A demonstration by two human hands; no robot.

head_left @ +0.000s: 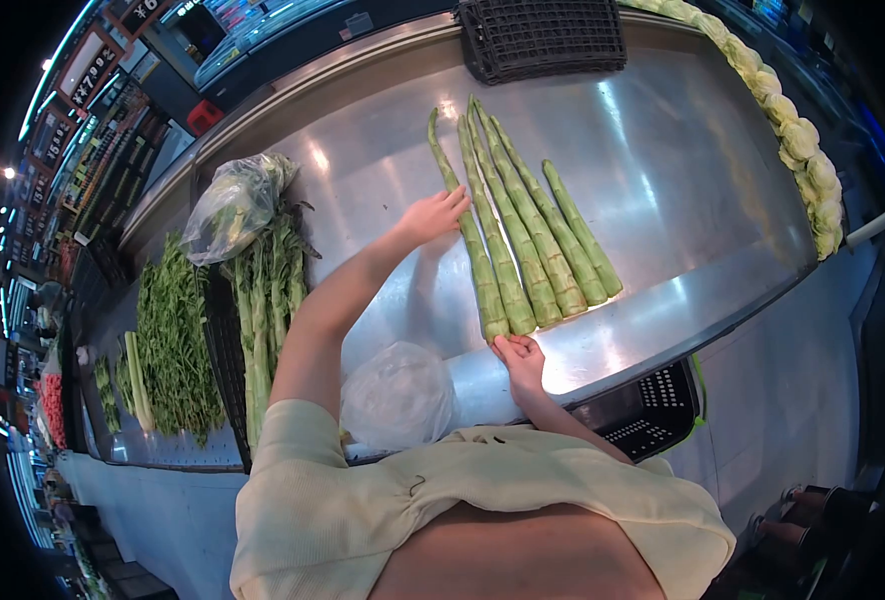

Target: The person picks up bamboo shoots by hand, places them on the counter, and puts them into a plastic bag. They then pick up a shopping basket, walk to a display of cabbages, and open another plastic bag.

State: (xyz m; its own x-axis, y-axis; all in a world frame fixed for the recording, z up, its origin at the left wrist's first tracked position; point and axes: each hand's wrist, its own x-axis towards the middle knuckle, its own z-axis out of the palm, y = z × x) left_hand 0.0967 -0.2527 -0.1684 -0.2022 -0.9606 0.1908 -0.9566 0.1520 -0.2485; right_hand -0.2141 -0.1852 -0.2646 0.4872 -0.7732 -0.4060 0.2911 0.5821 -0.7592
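Observation:
Several long green stalks (528,230) lie side by side on the metal counter (363,180), thick cut ends toward me and thin tips pointing away. The leftmost stalk (479,262) is touched by both hands. My left hand (437,214) rests against its upper middle, fingers curled onto it. At its thick end my right hand (519,355) has thumb and fingers pinched on the base. The shortest stalk (583,232) is at the right side of the row.
Left are leafy greens (178,340), celery-like bunches (268,300) and a bagged vegetable (241,208). A clear plastic bag (399,395) sits near my body. Beyond stands a black crate (543,38); pale cabbages (798,140) line the right edge. A black basket (653,410) is below.

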